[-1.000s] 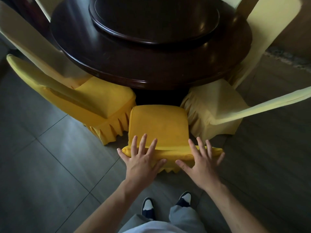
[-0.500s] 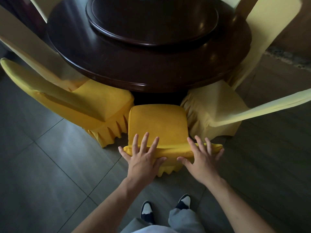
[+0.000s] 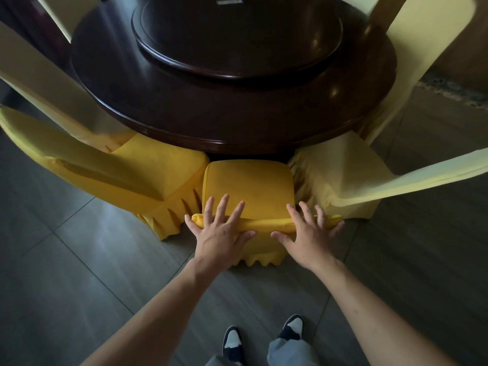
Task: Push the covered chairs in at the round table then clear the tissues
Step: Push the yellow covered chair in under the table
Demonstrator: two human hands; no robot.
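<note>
Slid closer under the dark round wooden table (image 3: 237,133) since a second ago: middle yellow fabric-covered chair (image 3: 248,186); left hand (image 3: 219,233) and right hand (image 3: 309,236) flat, fingers spread, pressing its backrest top; seat partly showing; neighbouring chairs angled out; no tissues visible yet.

Person, seen from above. Left hand (image 3: 217,240) and right hand (image 3: 307,240): bare, no rings, watch or bands visible. Forearms (image 3: 163,310): bare, no sleeves in view. Trousers (image 3: 289,351): light grey-blue, loose at the hem. Shoes (image 3: 233,344): one pair, dark navy or black uppers with white toe panels.
</note>
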